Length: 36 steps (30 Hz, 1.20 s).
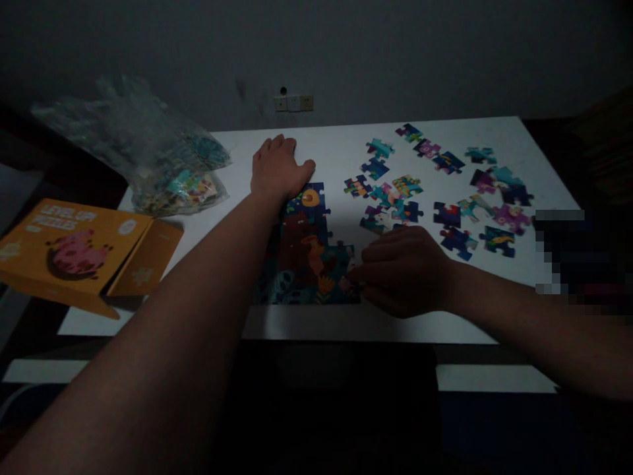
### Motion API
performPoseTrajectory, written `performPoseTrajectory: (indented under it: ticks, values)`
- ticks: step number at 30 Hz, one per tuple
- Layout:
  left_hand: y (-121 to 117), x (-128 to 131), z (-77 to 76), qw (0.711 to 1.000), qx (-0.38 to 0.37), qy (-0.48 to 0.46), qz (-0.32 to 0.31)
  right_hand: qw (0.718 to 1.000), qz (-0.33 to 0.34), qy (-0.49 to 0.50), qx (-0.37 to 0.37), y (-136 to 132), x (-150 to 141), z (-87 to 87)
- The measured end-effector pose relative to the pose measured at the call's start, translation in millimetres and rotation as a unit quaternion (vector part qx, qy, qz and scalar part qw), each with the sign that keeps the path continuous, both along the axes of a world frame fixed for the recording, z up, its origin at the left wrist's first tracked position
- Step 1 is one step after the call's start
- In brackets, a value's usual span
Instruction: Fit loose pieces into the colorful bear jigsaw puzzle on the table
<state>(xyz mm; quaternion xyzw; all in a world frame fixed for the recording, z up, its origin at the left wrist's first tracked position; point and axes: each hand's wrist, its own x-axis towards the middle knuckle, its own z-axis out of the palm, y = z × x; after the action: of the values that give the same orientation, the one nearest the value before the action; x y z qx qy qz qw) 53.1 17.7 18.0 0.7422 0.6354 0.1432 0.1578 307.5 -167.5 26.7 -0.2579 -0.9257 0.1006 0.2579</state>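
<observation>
While left hand [277, 168] splays palm-down, right hand [403, 270] curls at dark, multicoloured, flat jigsaw [301, 244]; whether its grip is closed, unclear.

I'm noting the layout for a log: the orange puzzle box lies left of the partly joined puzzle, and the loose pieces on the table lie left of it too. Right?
Not quite: the loose pieces on the table lie to the right of the partly joined puzzle, as the head view shows. The orange puzzle box does lie left of it.

White table [297, 322]: joined puzzle [302, 241], loose pieces [457, 243], plastic bag [158, 155].
</observation>
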Motion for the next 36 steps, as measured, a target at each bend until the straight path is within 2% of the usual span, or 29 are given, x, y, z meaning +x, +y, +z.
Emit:
performPoseTrajectory:
  ticks: [7,10,15,23,27,32,36]
  values:
    - [0.3,-0.8,-0.8,1.000,0.002,0.003,-0.001,0.999,0.003,-0.033,0.011,2.1,3.5,3.4]
    - [0.0,-1.4,-0.9,1.000,0.008,0.002,-0.005,0.998,0.024,-0.053,0.015,4.4,2.8,5.7]
    - [1.3,-1.0,-1.9,1.000,-0.001,0.014,-0.006,0.997,0.036,-0.062,0.023,4.2,-0.2,1.5]
    - [-1.7,-0.1,3.8,0.998,-0.024,0.050,-0.012,0.997,-0.036,-0.071,0.025,-2.9,-1.2,-10.1]
    - [-3.1,-0.1,8.0,0.995,-0.032,0.091,-0.019,0.997,0.001,-0.044,0.064,0.4,-3.7,-7.4]
    - [-2.3,-0.2,8.6,0.992,-0.042,0.114,-0.028,0.997,0.027,-0.065,0.027,3.7,-3.6,-6.1]
    - [-3.0,-0.8,9.0,0.995,-0.037,0.090,-0.022,0.997,0.029,-0.074,0.023,3.5,-6.1,-7.8]
